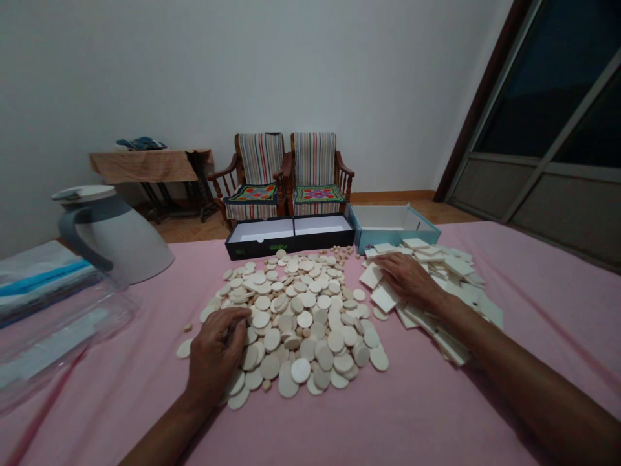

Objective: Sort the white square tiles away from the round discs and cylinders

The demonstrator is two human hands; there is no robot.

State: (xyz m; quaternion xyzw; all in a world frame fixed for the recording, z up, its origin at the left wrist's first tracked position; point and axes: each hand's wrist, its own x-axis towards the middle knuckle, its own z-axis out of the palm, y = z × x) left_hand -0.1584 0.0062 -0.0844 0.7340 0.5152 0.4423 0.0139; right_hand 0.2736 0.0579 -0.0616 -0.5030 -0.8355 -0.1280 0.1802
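Note:
My left hand (216,346) rests at the left edge of a wide pile of pale round wooden discs (305,320). Its fingers are curled with the thumb close to the index finger; anything between them is hidden. Small wooden cubes (266,385) lie among and around the discs. Over on the right, my right hand (407,279) lies palm down on a heap of pale square wooden tiles (458,266), fingers stretched out and touching the tiles at the heap's left side. Its palm and the tiles under it are out of sight.
Behind the piles stand a black two-compartment box (252,248) and a light-blue open box (395,239). A white and grey jug (129,239) and a clear plastic container (63,343) are on the left of the pink tablecloth (436,414). Beyond are two wooden armchairs (262,162).

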